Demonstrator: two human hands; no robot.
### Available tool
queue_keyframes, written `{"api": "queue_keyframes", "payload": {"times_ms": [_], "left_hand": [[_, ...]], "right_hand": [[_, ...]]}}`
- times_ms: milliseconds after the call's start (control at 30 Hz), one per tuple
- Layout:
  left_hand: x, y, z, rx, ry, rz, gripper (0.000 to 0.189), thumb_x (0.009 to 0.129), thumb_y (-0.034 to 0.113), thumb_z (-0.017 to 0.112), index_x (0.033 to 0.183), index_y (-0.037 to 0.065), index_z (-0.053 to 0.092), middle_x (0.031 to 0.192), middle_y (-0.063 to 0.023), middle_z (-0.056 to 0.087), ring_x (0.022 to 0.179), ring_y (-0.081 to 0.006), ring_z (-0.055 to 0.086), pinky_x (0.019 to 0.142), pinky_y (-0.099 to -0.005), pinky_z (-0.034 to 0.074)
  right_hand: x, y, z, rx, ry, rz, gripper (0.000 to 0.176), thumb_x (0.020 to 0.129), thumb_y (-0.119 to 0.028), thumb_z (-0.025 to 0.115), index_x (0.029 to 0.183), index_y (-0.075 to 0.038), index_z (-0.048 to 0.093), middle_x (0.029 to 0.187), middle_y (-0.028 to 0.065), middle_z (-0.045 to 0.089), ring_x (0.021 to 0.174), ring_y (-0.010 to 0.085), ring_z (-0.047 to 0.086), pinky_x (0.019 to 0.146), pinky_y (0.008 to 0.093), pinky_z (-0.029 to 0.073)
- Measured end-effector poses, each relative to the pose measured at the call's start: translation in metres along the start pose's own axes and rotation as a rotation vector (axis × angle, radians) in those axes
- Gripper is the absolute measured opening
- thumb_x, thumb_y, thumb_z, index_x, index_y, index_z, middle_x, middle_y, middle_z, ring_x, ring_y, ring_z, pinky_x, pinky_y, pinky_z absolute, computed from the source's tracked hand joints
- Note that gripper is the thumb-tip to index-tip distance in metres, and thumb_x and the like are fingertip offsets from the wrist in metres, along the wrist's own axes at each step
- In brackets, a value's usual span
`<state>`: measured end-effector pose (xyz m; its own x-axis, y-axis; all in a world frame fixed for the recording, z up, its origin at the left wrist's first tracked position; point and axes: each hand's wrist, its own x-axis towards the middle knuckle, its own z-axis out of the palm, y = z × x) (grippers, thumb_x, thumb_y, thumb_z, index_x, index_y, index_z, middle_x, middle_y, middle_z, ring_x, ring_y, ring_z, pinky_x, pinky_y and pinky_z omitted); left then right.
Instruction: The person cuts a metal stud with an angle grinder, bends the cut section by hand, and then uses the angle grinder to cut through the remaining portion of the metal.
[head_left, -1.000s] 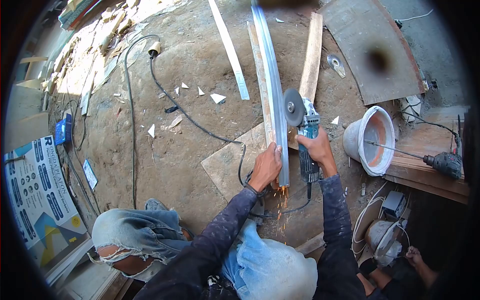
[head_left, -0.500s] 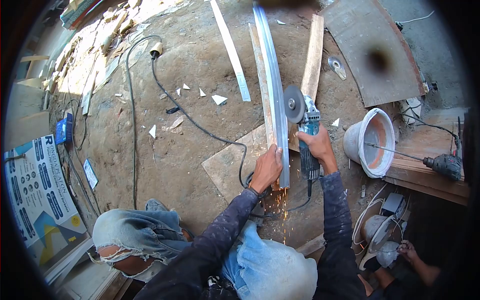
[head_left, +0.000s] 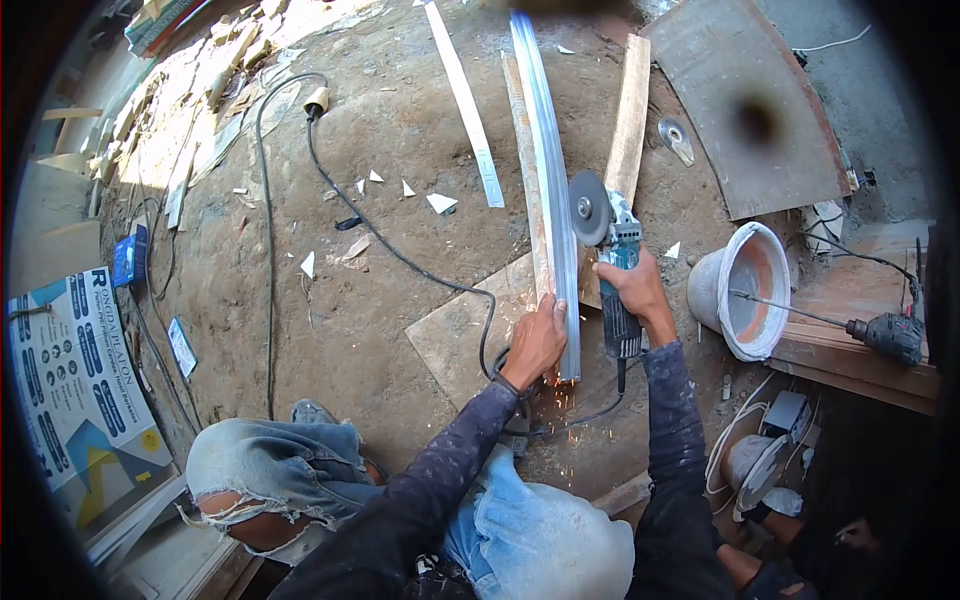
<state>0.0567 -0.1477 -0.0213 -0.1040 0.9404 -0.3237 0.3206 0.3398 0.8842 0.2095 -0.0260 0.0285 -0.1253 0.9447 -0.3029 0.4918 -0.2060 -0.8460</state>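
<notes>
My right hand [head_left: 640, 296] is closed around an angle grinder [head_left: 618, 318], whose grey disc [head_left: 591, 207] stands at the right side of a bundle of shiny metal channels [head_left: 548, 150]. My left hand [head_left: 537, 342] grips that bundle near its lower end, fingers wrapped over it. A worn wooden strip [head_left: 524, 140] lies along the bundle's left side. Orange sparks [head_left: 562, 395] scatter just below the channel ends. Under the lower part of the bundle is a flat board [head_left: 450, 335].
A grey bucket [head_left: 705, 290] lies tipped at the right, with a drill [head_left: 888, 335] and its long mixing rod reaching in. Black cable [head_left: 400, 262] crosses the dirt. A white strip [head_left: 465, 110], a loose disc [head_left: 673, 133] and a wooden plank [head_left: 627, 120] lie ahead. Another person's arm [head_left: 740, 565] shows lower right.
The spray of sparks below the channels has become shorter and more scattered. My hands keep nearly the same place. The other person's hand at the lower right has moved down, away from the plastic bag.
</notes>
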Motion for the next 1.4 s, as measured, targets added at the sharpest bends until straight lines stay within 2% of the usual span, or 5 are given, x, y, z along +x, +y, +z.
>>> {"api": "queue_keyframes", "payload": {"times_ms": [33,367,433,800,1400], "left_hand": [[0.000,0.001,0.000,0.000,0.001,0.000,0.027,0.105,0.025,0.043,0.107,-0.001,0.053,0.087,-0.0357,0.061,0.087,-0.0559,0.059,0.072,-0.0588,0.044],[0.000,0.000,0.001,0.011,-0.008,-0.025,0.028,0.106,0.026,0.042,0.111,0.000,0.050,0.089,-0.0364,0.061,0.088,-0.0558,0.059,0.073,-0.0595,0.043],[0.000,-0.001,0.001,0.014,-0.008,-0.020,0.028,0.106,0.026,0.042,0.110,0.000,0.050,0.089,-0.0365,0.061,0.089,-0.0559,0.059,0.073,-0.0598,0.043],[0.000,-0.002,0.001,0.024,0.011,0.045,0.028,0.105,0.026,0.043,0.109,-0.002,0.049,0.088,-0.0362,0.061,0.088,-0.0563,0.058,0.073,-0.0598,0.043],[0.000,-0.002,0.002,0.046,-0.003,0.015,0.030,0.105,0.025,0.043,0.110,-0.003,0.050,0.085,-0.0355,0.062,0.083,-0.0547,0.060,0.072,-0.0601,0.045]], "right_hand": [[0.001,0.000,0.001,0.013,0.011,-0.043,0.034,0.078,-0.012,0.078,0.105,0.001,0.062,0.084,0.0031,0.066,0.067,0.0111,0.061,0.061,0.0278,0.051],[0.007,-0.011,-0.001,-0.012,0.004,-0.012,0.036,0.078,-0.014,0.078,0.106,0.001,0.061,0.083,0.0036,0.066,0.067,0.0114,0.062,0.061,0.0279,0.052],[0.009,-0.013,-0.002,-0.014,-0.018,0.037,0.052,0.072,-0.020,0.081,0.114,0.004,0.061,0.097,0.0108,0.070,0.083,0.0177,0.066,0.078,0.0317,0.053],[0.017,-0.009,-0.002,-0.028,-0.012,0.027,0.053,0.072,-0.022,0.081,0.113,0.005,0.060,0.095,0.0105,0.069,0.082,0.0182,0.065,0.076,0.0323,0.053],[0.028,-0.018,0.001,0.002,-0.014,0.012,0.047,0.073,-0.017,0.081,0.110,0.005,0.060,0.091,0.0087,0.068,0.077,0.0154,0.064,0.069,0.0306,0.053]]}}
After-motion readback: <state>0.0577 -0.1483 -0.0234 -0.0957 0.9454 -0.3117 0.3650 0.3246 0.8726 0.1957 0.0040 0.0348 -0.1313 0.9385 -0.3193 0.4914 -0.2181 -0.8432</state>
